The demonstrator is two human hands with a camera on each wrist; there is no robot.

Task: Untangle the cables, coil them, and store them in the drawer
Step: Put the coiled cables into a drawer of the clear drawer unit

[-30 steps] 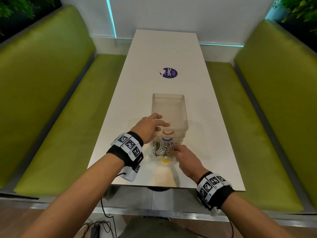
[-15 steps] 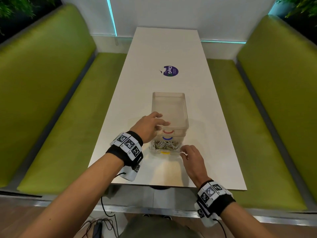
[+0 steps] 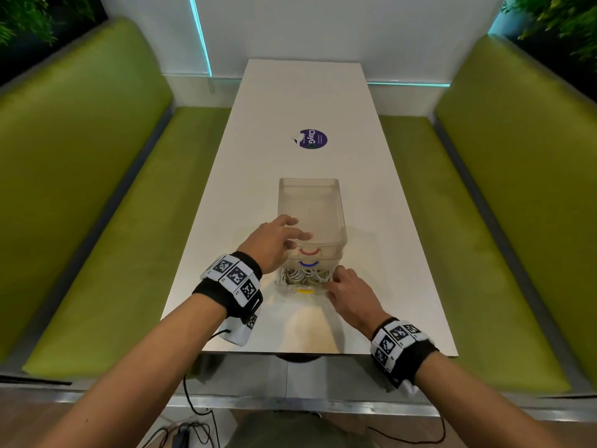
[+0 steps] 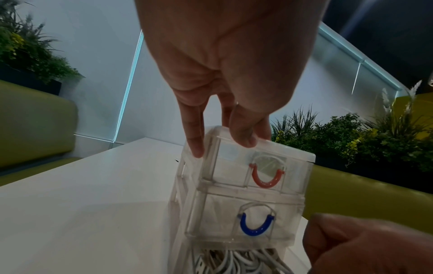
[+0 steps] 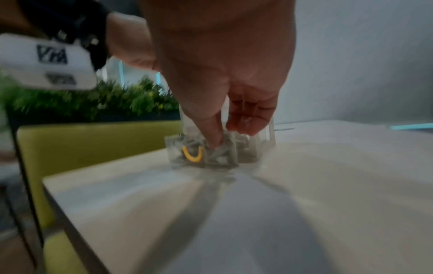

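A clear plastic drawer unit [image 3: 311, 208] [image 4: 234, 166] stands on the white table [image 3: 290, 101]. Its top drawer has a red handle [image 3: 309, 252], the middle one a blue handle [image 3: 308, 264]. The bottom drawer, with a yellow handle [image 3: 305, 290] [image 5: 192, 156], is pulled partly out, and coiled white cables [image 3: 305, 275] [image 4: 234, 261] lie inside it. My left hand [image 3: 290, 234] [image 4: 218, 144] rests on the unit's top front edge with straight fingers. My right hand [image 3: 332, 282] [image 5: 230, 135] pinches the bottom drawer's front right corner, thumb on the front face and fingers over the rim.
A round purple sticker [image 3: 312, 139] lies on the table beyond the unit. Green benches run along the left [image 3: 97, 221] and right [image 3: 500, 221]. The table's near edge [image 3: 323, 353] is just behind my wrists. Dark cords lie on the floor [image 3: 187, 431].
My right hand came out of the bottom drawer, where it touched the cables, and now sits at the drawer's front right corner. The drawer slid partly in. The left hand stayed on top.
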